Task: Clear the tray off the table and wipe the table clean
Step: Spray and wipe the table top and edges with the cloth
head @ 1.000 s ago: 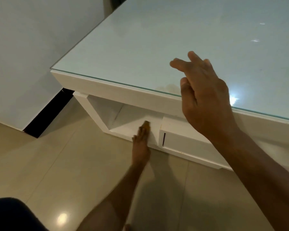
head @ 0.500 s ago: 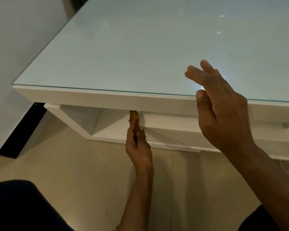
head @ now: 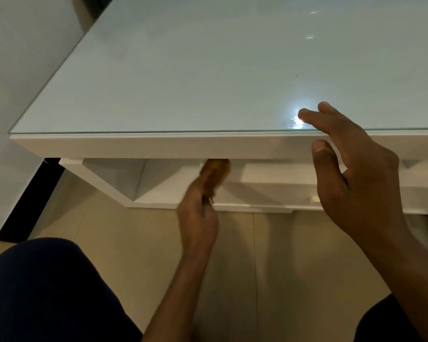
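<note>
While gripping a blurred brown object [head: 214,174] low under the table [head: 158,70] lip, left hand [head: 198,218] sitting nearer the shelf; right hand [head: 351,174] hovering open-fingered over the near edge. Glass top lying up and ahead. Tray not showing anywhere.

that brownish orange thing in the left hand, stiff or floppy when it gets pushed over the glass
Probably floppy: the brownish orange cloth-like wad looks bunched and blurred above the left hand. It looks light, pinched by the fingers alone. It would likely slide easily on the glossy glass tabletop.
</note>
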